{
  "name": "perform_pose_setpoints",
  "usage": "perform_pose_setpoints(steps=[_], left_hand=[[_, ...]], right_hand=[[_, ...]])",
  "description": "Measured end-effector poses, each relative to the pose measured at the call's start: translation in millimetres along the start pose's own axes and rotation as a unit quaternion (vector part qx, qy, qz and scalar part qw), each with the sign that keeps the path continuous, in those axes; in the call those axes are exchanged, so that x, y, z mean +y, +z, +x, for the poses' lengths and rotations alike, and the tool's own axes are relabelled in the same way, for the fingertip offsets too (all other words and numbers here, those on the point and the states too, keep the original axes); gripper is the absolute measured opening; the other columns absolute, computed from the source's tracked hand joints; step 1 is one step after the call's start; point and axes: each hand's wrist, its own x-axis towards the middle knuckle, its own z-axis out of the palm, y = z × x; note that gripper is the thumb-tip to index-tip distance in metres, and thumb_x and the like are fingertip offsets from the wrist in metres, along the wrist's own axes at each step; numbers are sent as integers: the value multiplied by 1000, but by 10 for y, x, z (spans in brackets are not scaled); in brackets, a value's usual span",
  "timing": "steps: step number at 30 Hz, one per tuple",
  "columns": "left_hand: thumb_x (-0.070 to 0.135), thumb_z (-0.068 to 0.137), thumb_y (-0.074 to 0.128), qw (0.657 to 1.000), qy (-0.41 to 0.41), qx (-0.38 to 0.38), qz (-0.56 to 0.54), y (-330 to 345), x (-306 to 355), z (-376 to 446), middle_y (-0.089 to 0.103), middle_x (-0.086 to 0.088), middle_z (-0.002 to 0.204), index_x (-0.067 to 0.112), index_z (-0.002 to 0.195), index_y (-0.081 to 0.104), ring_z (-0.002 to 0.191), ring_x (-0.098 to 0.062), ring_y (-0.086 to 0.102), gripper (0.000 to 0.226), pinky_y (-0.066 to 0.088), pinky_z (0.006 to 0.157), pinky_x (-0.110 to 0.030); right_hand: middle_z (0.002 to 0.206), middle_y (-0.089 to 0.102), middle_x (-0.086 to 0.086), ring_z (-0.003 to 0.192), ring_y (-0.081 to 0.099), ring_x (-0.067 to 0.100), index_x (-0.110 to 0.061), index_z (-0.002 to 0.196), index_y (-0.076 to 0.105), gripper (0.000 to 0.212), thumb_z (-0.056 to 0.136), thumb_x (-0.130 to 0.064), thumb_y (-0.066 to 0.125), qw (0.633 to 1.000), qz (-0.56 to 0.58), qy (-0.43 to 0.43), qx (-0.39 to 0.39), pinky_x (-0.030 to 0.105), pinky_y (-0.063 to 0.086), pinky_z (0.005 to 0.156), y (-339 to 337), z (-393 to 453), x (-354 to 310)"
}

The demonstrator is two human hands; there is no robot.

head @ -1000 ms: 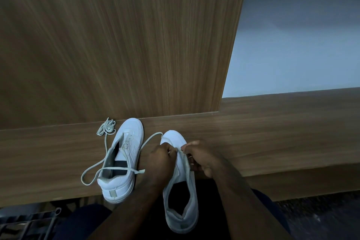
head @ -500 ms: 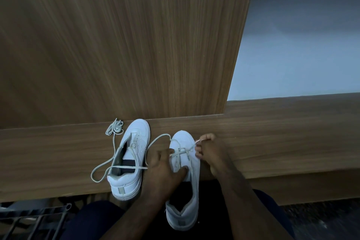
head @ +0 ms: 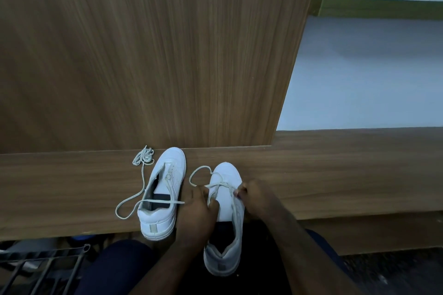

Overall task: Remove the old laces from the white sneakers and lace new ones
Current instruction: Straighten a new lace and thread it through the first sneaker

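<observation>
While the left hand (head: 199, 208) has slid onto the right sneaker (head: 226, 213) at the bench (head: 335, 175) edge, gripping its side, the right hand (head: 254, 195) now pinches the lace (head: 217, 185) taut across the eyelets, so lacing continues.

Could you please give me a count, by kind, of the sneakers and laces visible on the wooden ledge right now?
White sneakers: 2, the left sneaker and the right sneaker.
Laces: 2, the loose lace lying beside and across the left sneaker, and the threaded lace in the right one.
Total: 4
</observation>
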Motion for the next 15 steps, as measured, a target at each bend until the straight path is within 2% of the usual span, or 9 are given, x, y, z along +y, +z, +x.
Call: perform_pose_setpoints(steps=[2, 5, 8, 10, 13, 15], left_hand=[[32, 91, 57, 1000, 1, 3, -1, 6, -13, 1, 59, -5, 108, 21, 103, 50, 96, -29, 61, 18, 50, 81, -42], [34, 91, 57, 1000, -11, 5, -12, 7, -46, 10, 60, -7, 110, 19, 106, 52, 96, -31, 62, 22, 50, 81, -43], [35, 92, 56, 1000, -22, -1, -13, 12, -43, 6, 61, -5, 109, 19, 108, 52, 98, -31, 62, 23, 49, 81, -39], [34, 92, 56, 1000, -22, -3, -21, 22, -34, 1, 60, -5, 109, 20, 108, 52, 98, -31, 62, 22, 48, 81, -39], [31, 90, 57, 999, -20, -3, -26, 37, -42, 8, 60, -6, 106, 20, 106, 52, 96, -32, 62, 20, 49, 81, -40], [31, 90, 57, 999, -22, 0, -25, 32, -40, 12, 62, -7, 105, 19, 106, 52, 97, -33, 62, 20, 48, 80, -38]], right_hand=[[82, 69, 8, 79, 63, 25, -9, 79, 68, 27, 94, -29, 58, 999, 9, 38, -17, 32, 47, 70, -73, -32, -56], [73, 70, 3, 74, 66, 21, -12, 72, 66, 26, 88, -30, 56, 986, 128, 94, 48, 35, 52, 69, -351, -147, -153], [58, 63, -2, 57, 58, 13, -13, 69, 65, 32, 85, -41, 63, 939, 289, 134, 130, 31, 48, 62, -769, -267, -264], [56, 51, 5, 52, 45, 13, -8, 68, 63, 38, 87, -40, 69, 896, 378, 99, 212, 30, 40, 57, -1055, -367, -341], [56, 40, -2, 53, 37, 13, -12, 58, 48, 45, 91, -35, 68, 843, 402, 15, 357, 30, 37, 58, -1407, -536, -438], [58, 44, -6, 55, 43, 13, -15, 61, 49, 44, 92, -41, 65, 856, 318, -1, 408, 31, 43, 61, -1491, -541, -412]])
